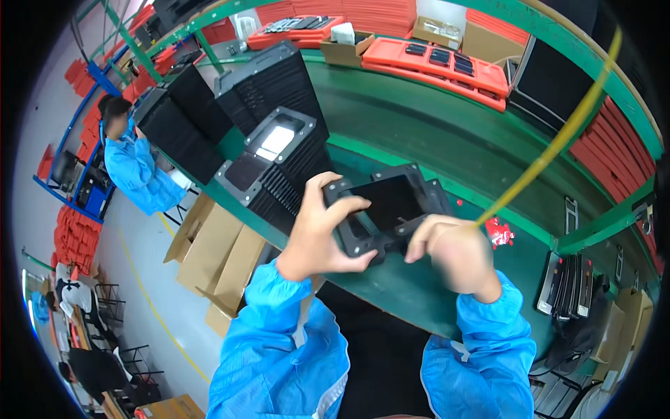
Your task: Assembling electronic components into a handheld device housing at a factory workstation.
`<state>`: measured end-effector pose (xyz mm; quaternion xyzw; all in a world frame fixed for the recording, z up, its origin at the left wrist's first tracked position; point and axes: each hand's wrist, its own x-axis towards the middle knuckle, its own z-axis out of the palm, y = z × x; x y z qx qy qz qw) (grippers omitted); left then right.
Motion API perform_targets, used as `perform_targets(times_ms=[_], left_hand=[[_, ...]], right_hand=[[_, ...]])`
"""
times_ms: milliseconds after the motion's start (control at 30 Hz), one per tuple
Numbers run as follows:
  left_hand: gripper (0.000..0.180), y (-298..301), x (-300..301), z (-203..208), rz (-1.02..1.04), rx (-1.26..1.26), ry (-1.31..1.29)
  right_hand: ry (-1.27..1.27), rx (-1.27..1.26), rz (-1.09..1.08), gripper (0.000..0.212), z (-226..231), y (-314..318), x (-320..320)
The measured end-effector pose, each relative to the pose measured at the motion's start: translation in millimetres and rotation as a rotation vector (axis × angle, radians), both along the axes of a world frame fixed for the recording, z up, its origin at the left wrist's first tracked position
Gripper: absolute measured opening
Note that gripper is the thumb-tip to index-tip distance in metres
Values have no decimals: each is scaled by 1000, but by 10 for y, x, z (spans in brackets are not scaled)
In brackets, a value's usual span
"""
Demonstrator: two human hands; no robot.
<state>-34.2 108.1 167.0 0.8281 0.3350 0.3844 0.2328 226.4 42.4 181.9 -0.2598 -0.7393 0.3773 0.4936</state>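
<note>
My left hand [314,234] grips the left end of a black rectangular frame [401,227] with metal-ringed corner holes and a glossy dark panel in it. Its thumb lies over the frame's face and the fingers spread along the outer edges. The frame is tilted above the green bench. At its lower right corner my right hand [457,255] has curled fingers and is partly blurred; whatever is inside them is hidden. A yellow cord [551,150] runs down from the upper right to the back of this hand. Another black part [440,195] shows behind the frame's right end.
Tall stacks of similar black frames [269,178] stand left of my hands. A small red packet [498,232] and a row of dark thin pieces [567,285] lie right on the bench [391,297]. Red trays [436,70] line the shelf; cardboard boxes [213,255] and a co-worker [136,164] are left.
</note>
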Motion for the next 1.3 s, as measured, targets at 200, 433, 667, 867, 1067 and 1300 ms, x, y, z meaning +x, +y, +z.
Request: perform_targets(times_ms=[200,433,667,867,1067,1300], left_hand=[[73,-60,-528,550,534,519,206],[59,355,-1254,232,558,239,212],[83,-51,-756,124,246,531,-95],[104,-257,357,-406,-7,-35,305],[109,-214,366,-633,34,-102,184],[109,-181,352,-587,24,-99,186]], right_hand=[[190,37,-196,71,205,-13,625],[95,-112,-716,85,215,3,1373],[-257,-122,-1228,33,-361,332,2343],[-830,-328,-1625,42,-1296,296,3077],[-1100,-727,-1935,45,-1376,319,3165],[-919,-442,-1673,37,-1336,703,2918]])
